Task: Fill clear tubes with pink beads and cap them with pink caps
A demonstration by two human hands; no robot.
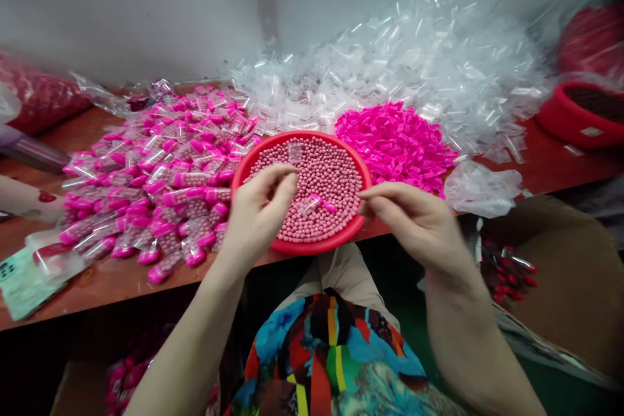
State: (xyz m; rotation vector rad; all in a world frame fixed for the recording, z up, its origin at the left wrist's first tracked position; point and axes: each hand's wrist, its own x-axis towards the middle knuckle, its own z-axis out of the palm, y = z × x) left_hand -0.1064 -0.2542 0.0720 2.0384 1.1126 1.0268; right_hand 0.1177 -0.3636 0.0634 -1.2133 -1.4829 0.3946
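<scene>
A red bowl point(319, 248) full of small pink beads point(322, 169) stands at the table's front edge. On the beads lie a clear container with a pink part point(309, 205) and, farther back, a small clear piece point(295, 151). My left hand point(266, 208) hovers over the bowl's left side, thumb and index finger close together; whatever they hold is too small to make out. At the bowl's right rim is my right hand point(409, 214), its fingers bent together, their tips partly hidden and blurred.
Filled pink-capped containers point(160, 175) are heaped left, bright pink caps point(394, 143) behind right, clear empties point(414, 65) along the wall. A phone point(29, 279) lies far left. Another red bowl point(580, 123) stands far right, above a cardboard box point(560, 266).
</scene>
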